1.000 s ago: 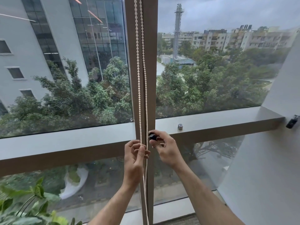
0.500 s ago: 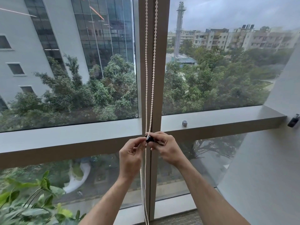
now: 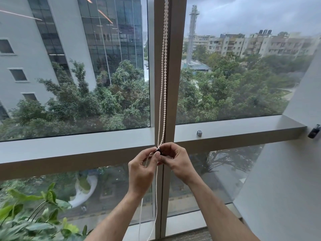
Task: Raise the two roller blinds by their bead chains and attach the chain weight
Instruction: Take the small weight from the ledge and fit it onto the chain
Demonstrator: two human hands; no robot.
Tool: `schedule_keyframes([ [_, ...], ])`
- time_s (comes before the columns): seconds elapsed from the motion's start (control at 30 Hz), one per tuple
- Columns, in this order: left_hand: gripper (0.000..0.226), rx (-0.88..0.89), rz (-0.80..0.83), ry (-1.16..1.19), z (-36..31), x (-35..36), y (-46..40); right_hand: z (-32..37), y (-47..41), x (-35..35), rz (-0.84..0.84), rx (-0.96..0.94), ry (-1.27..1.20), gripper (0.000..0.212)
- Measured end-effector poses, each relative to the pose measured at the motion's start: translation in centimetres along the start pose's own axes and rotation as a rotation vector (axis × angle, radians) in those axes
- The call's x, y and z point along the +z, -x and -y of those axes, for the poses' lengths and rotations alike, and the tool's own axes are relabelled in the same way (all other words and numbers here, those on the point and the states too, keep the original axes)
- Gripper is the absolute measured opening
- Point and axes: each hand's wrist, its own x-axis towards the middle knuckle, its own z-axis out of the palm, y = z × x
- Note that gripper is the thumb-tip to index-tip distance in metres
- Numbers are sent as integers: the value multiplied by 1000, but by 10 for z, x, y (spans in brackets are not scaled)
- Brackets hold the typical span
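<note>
The beaded roller-blind chain (image 3: 162,87) running down the centre of the frame is cream white. The small chain weight (image 3: 161,151) at centre is black. The window frame (image 3: 225,134) is grey-beige; the leafy plant (image 3: 31,218) at lower left is bright green.

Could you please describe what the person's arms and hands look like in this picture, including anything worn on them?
Both forearms are bare all the way to the bottom edge of the frame, with no sleeves in view. The left hand and the right hand wear no gloves, and no watch, bracelet or ring shows on the wrists or fingers. No markings can be made out.
</note>
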Motion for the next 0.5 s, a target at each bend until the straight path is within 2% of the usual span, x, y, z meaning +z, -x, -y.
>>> schedule_keyframes([
  [0.23, 18, 2, -38, -17, 4, 5, 2, -5, 5, 4, -46, 11, 4, 16],
  [0.5, 26, 9, -40, -4, 12, 2, 7, -2, 8, 5, -14, 19, -61, 21],
])
